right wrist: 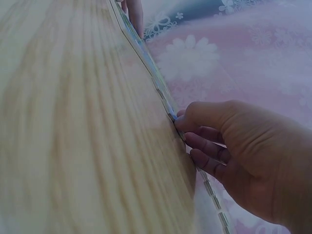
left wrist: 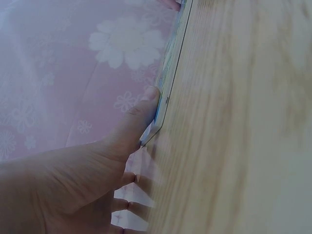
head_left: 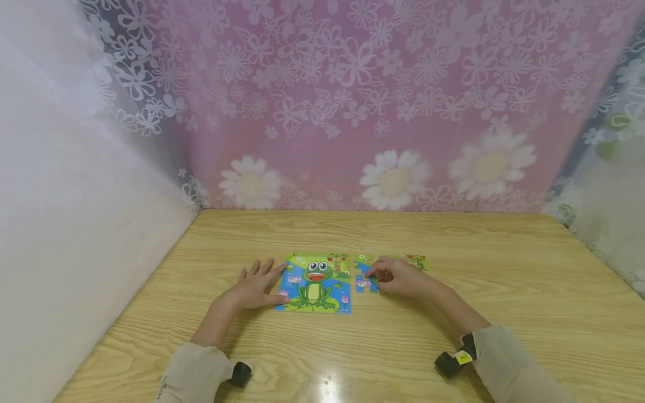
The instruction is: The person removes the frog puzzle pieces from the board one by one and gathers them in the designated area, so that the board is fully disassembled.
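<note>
A square frog picture board [head_left: 316, 284] lies flat on the table, with a green frog, water and pink lotus flowers on it. My left hand [head_left: 259, 286] rests at its left side, fingers spread, thumb over the lower left part; the left wrist view shows that thumb [left wrist: 146, 102] on the board's edge. To the right of the board, my right hand [head_left: 400, 277] pinches a jigsaw piece between thumb and curled fingers, mostly hidden beneath them. Beside those fingertips lies a blue piece with a pink lotus [head_left: 364, 284]. In the right wrist view, the thumb [right wrist: 204, 114] meets the row's edge.
More jigsaw pieces lie in a row behind the right hand, among them a green one with red fruit [head_left: 417, 261]. The wooden table [head_left: 322, 347] ends at a pink flowered curtain [head_left: 322, 123]. Pale walls of cloth stand left and right.
</note>
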Available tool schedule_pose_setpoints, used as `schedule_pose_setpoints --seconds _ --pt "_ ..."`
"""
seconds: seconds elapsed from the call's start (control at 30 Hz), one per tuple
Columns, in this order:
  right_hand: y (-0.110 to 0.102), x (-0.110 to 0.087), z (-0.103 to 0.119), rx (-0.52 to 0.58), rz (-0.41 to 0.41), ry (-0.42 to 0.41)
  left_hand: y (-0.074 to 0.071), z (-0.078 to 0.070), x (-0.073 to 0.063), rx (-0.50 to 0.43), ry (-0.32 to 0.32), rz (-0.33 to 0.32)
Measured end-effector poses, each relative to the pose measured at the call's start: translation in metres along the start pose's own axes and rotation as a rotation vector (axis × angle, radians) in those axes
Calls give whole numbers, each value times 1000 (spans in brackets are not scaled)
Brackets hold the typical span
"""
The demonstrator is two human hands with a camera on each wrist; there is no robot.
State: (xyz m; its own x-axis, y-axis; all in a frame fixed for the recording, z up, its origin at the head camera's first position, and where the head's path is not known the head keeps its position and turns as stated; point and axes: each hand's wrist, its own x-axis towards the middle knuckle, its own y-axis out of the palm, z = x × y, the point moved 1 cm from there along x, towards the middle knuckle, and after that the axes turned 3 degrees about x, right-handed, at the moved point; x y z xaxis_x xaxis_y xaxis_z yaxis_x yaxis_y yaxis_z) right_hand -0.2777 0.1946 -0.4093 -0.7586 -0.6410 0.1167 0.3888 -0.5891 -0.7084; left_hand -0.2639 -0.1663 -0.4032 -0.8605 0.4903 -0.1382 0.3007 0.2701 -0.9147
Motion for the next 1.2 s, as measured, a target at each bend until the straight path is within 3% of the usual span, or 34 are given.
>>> schedule_pose_setpoints --seconds 0.27,0.53,0.93,1.2 --pt "-1 0 2 9 5 -11 -1 -1 -1 -6 5 1" --pt "-1 6 17 -82 -35 -36 -1 0 -1 -4 -2 3" --pt "18 46 49 -98 25 -61 -4 -4 -4 -14 9 3" --pt "37 71 53 -101 55 -58 -4 -5 -4 -8 -4 9"
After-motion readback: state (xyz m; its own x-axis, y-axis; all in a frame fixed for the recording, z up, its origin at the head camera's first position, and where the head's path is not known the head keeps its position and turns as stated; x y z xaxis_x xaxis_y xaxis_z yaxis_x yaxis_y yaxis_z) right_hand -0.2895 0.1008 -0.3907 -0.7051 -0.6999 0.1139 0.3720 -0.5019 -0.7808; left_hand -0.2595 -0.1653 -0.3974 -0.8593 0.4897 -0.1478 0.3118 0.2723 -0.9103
